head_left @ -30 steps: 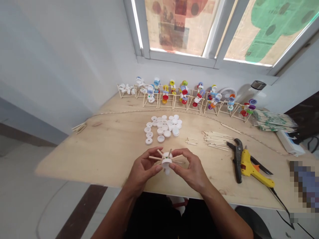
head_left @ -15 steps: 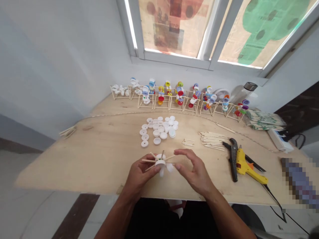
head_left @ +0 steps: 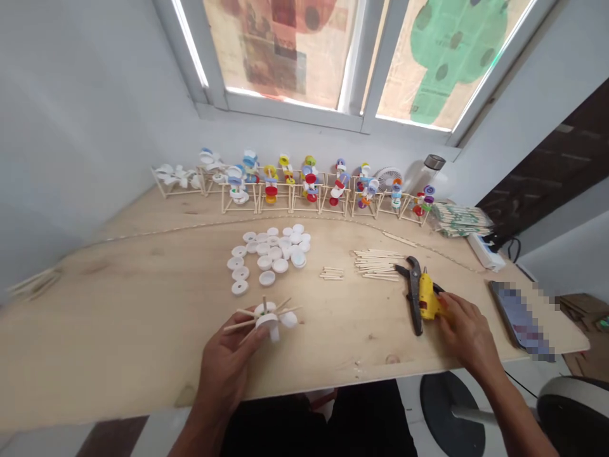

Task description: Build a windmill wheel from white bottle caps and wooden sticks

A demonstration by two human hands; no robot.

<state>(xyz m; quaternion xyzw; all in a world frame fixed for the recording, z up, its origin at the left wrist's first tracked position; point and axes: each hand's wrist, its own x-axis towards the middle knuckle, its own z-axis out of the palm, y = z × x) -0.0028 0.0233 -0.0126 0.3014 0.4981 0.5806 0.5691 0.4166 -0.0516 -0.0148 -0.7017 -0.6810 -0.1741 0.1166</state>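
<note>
Plywood table (head_left: 143, 362), white bottle-cap hub (head_left: 265, 319) clenched by left hand (head_left: 226, 362), wooden sticks (head_left: 240, 324) radiating sideways, one pointing upward, right hand (head_left: 469, 333) placed against yellow glue gun (head_left: 428, 301), grip not discernible

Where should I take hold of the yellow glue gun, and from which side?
Take the handle of the yellow hot glue gun from the right, where the right hand is. The gun lies on the plywood tabletop with its handle end toward that hand, and the black-handled shears crowd its left side, so the right looks freer.
</note>
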